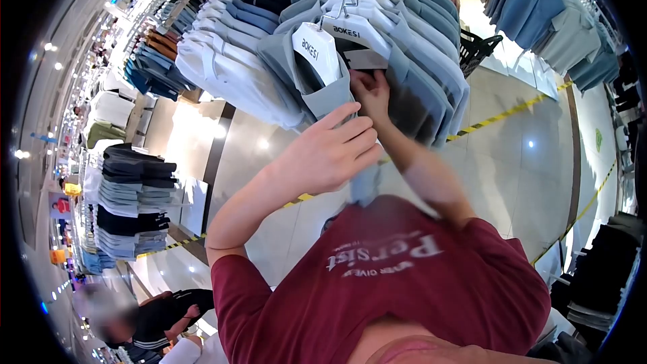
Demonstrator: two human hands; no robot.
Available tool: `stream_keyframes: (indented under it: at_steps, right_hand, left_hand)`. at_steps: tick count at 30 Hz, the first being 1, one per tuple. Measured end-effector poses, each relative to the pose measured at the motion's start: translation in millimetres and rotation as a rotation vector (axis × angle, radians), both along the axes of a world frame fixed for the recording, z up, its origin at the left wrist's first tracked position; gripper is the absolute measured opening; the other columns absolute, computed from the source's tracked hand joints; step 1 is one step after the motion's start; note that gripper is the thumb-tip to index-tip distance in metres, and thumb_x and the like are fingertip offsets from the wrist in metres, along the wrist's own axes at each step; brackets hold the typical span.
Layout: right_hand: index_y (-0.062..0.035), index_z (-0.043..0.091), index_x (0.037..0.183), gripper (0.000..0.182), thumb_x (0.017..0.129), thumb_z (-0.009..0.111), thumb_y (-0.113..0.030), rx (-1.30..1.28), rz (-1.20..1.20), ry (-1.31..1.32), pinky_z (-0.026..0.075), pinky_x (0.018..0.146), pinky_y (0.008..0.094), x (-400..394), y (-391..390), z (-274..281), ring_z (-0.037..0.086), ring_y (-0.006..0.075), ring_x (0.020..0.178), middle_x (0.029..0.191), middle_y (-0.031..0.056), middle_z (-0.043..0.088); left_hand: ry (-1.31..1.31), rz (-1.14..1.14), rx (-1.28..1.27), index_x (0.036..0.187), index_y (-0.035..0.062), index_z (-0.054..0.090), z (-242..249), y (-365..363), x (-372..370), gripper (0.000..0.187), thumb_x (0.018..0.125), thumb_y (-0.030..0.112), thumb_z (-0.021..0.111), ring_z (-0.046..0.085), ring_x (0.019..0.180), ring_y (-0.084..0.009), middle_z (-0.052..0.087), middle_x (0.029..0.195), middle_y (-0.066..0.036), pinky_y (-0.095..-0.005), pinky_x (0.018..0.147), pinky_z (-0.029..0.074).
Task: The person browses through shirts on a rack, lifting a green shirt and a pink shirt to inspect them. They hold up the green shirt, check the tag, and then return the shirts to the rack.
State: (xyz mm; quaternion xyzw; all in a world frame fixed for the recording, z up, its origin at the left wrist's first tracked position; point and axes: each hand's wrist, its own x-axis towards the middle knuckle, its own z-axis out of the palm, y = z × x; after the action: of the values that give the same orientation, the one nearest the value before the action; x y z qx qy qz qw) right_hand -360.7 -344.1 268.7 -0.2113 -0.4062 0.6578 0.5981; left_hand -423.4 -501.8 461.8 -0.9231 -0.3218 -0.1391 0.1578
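Note:
A grey-blue collared shirt (pixel 325 102) hangs on a white hanger (pixel 315 51) marked BOKESI, at the front of the rack. My left hand (pixel 331 148) is closed on the front of this shirt below its collar, with the fingertips partly hidden by the cloth. Just to the right, a second white BOKESI hanger (pixel 350 32) carries a grey shirt (pixel 368 60). My right hand (pixel 371 96) reaches up under that hanger, thumb and fingers drawn together at the shirt's neck. What lies between those fingertips is hard to see.
White shirts (pixel 229 81) hang to the left on the same rack, blue-grey ones (pixel 431 87) to the right. A black basket (pixel 477 50) stands behind. Yellow-black tape (pixel 499 118) crosses the tiled floor. Folded clothes (pixel 135 202) are stacked at left; another person (pixel 162 317) is at lower left.

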Motion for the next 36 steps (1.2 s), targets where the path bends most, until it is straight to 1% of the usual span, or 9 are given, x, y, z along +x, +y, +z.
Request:
stream_keyframes:
  at_steps: [4, 9, 13, 17, 20, 23, 24, 32, 36]
  right_hand:
    - [-0.0002, 0.059, 0.125, 0.029, 0.101, 0.068, -0.014, 0.118, 0.101, 0.013, 0.056, 0.074, 0.028, 6.8, -11.6, 7.0, 0.071, 0.0156, 0.082, 0.117, 0.0141, 0.074]
    - [-0.0081, 0.064, 0.099, 0.027, 0.104, 0.063, -0.035, -0.379, 0.321, 0.145, 0.049, 0.06, 0.0275, 11.3, -8.9, 20.5, 0.065, 0.0142, 0.066, 0.083, 0.0065, 0.072]
    - [-0.0117, 0.065, 0.091, 0.024, 0.1, 0.069, -0.033, -0.483, 0.524, 0.279, 0.051, 0.06, 0.0283, 11.9, -2.0, 18.5, 0.063, 0.0131, 0.066, 0.081, 0.0006, 0.068]
    - [-0.0088, 0.068, 0.106, 0.03, 0.106, 0.056, -0.037, -0.629, 0.87, 0.9, 0.048, 0.057, 0.0261, 17.7, -9.2, 15.0, 0.06, 0.0128, 0.063, 0.082, -0.0025, 0.068]
    - [-0.0151, 0.061, 0.137, 0.038, 0.108, 0.054, -0.039, -0.528, 0.76, 0.662, 0.05, 0.06, 0.0277, 42.6, -22.3, 50.9, 0.059, 0.0142, 0.066, 0.085, 0.0025, 0.066]
    - [-0.0195, 0.034, 0.162, 0.062, 0.107, 0.056, -0.039, -0.197, 0.299, 0.01, 0.051, 0.105, 0.0378, 44.4, -35.1, 65.4, 0.06, 0.0199, 0.123, 0.137, 0.0069, 0.062]
    - [-0.0138, 0.038, 0.16, 0.064, 0.105, 0.061, -0.036, -0.129, 0.286, 0.07, 0.049, 0.108, 0.0375, 44.0, -46.9, 70.1, 0.057, 0.0219, 0.13, 0.14, 0.0083, 0.062]
    - [-0.0111, 0.046, 0.155, 0.06, 0.101, 0.066, -0.025, -0.308, 0.465, 0.038, 0.052, 0.1, 0.0326, 155.7, -16.0, 23.5, 0.062, 0.0197, 0.121, 0.133, 0.0093, 0.065]
    - [-0.0101, 0.049, 0.153, 0.058, 0.1, 0.068, -0.021, -0.33, 0.413, -0.014, 0.053, 0.098, 0.0307, 196.7, -19.9, 29.1, 0.064, 0.0188, 0.118, 0.131, 0.0096, 0.066]
  left_hand:
    - [0.026, 0.005, -0.02, 0.093, 0.0073, 0.063, 1.5, 1.1, 0.1, 0.017, 0.076, 0.012, 0.065, 0.064, 0.106, -0.024, 0.062, 0.096, -0.005, -0.0477, 0.107, 0.046]
    - [0.02, -0.012, -0.025, 0.094, 0.0073, 0.064, 0.1, 1.7, 0.6, 0.02, 0.074, 0.011, 0.066, 0.064, 0.107, -0.0237, 0.063, 0.097, -0.005, -0.047, 0.108, 0.046]
    - [0.051, 0.0, -0.07, 0.095, 0.0073, 0.064, 6.8, 0.3, 2.8, 0.025, 0.07, 0.01, 0.067, 0.064, 0.109, -0.0239, 0.064, 0.101, -0.005, -0.0473, 0.108, 0.045]
    - [0.043, 0.018, -0.076, 0.096, 0.0073, 0.065, 6.8, -0.5, 4.1, 0.028, 0.069, 0.009, 0.068, 0.064, 0.11, -0.0253, 0.065, 0.104, -0.006, -0.0482, 0.108, 0.045]
    - [0.016, 0.029, -0.028, 0.1, 0.0079, 0.068, 2.7, -2.0, 4.2, 0.029, 0.071, 0.01, 0.068, 0.065, 0.114, -0.0262, 0.067, 0.111, -0.007, -0.0483, 0.108, 0.045]
    - [-0.107, 0.024, 0.048, 0.106, 0.0089, 0.07, -14.2, -4.5, 13.9, 0.03, 0.077, 0.012, 0.067, 0.063, 0.121, -0.0261, 0.069, 0.122, -0.008, -0.0483, 0.11, 0.044]
    - [-0.128, 0.065, 0.054, 0.106, 0.0089, 0.07, -23.8, -6.1, 17.7, 0.03, 0.077, 0.012, 0.067, 0.063, 0.121, -0.0261, 0.069, 0.122, -0.008, -0.0483, 0.11, 0.044]
    - [-0.517, 0.092, -0.002, 0.113, 0.0084, 0.07, -96.7, -25.4, 1.7, 0.034, 0.079, 0.01, 0.07, 0.061, 0.124, -0.0303, 0.067, 0.131, -0.009, -0.0468, 0.108, 0.047]
    - [-0.921, 0.464, -0.013, 0.119, 0.0052, 0.07, -156.2, -18.9, -55.7, 0.038, 0.082, -0.001, 0.071, 0.066, 0.112, -0.0327, 0.07, 0.123, -0.013, -0.0427, 0.094, 0.053]
